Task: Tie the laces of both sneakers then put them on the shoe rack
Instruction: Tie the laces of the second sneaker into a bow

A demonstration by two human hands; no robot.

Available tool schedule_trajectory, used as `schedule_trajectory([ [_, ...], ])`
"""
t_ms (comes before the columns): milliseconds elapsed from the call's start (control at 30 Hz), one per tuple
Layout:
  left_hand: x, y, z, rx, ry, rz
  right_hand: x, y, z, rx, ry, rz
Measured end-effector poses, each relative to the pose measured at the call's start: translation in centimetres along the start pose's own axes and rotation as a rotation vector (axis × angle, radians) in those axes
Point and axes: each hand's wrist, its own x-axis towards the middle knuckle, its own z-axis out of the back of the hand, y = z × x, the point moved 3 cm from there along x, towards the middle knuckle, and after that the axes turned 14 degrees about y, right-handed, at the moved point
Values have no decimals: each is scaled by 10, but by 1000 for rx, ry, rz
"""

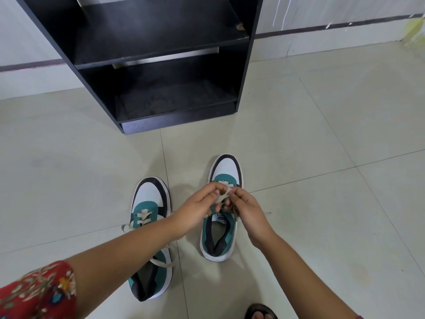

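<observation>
Two white, teal and black sneakers stand on the tiled floor, toes pointing at the rack. Over the right sneaker (226,169), my left hand (197,207) and my right hand (247,209) meet, each pinching part of its cream laces (224,192). My fingers hide how the lace is looped. My left forearm crosses over the left sneaker (150,199), whose cream laces (143,217) lie loose and trail off both sides. The black shoe rack (165,56) stands straight ahead, its shelves bare.
A white wall with a dark stripe runs behind the rack. At the bottom edge, my foot in a dark sandal (261,313) rests just right of centre. Pale floor tiles stretch to both sides of the sneakers.
</observation>
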Motion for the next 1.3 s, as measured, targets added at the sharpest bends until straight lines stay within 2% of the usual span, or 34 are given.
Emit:
schedule_trajectory([
  [133,0,1,2,-8,80,9,4,-4,1,22,-3,17],
  [233,4,5,6,-131,0,111,6,-6,3,-24,28,66],
  [300,7,6,9,-148,9,161,7,-9,1,-91,77,105],
  [400,10,6,10,-97,42,159,7,-12,2,-124,110,100],
  [533,13,10,12,-152,-61,181,2,-11,4,-140,129,139],
  [633,14,10,10,-221,-61,180,1,-12,9,-92,40,146],
  [700,13,4,9,-181,-41,98,4,-10,12,-9,-66,77],
  [733,11,1,9,-46,-46,38,6,-7,13,22,-105,32],
  [767,10,-1,11,190,-63,-17,8,-4,14,50,-122,-13],
  [833,8,-6,14,798,-119,-124,13,1,16,90,-97,-89],
  [900,10,-14,14,1271,-132,-310,17,3,16,85,-41,-163],
  [1000,13,-21,9,1678,-9,-541,20,1,19,94,21,-239],
  [1067,14,-22,10,1767,11,-572,19,0,19,137,32,-230],
  [1167,14,-27,8,1724,1,-488,15,-8,19,167,-50,-200],
  [1233,15,-30,5,1403,-33,-221,13,-13,18,153,-67,-153],
  [1300,19,-22,6,915,-85,80,10,-13,14,127,-79,-93],
])
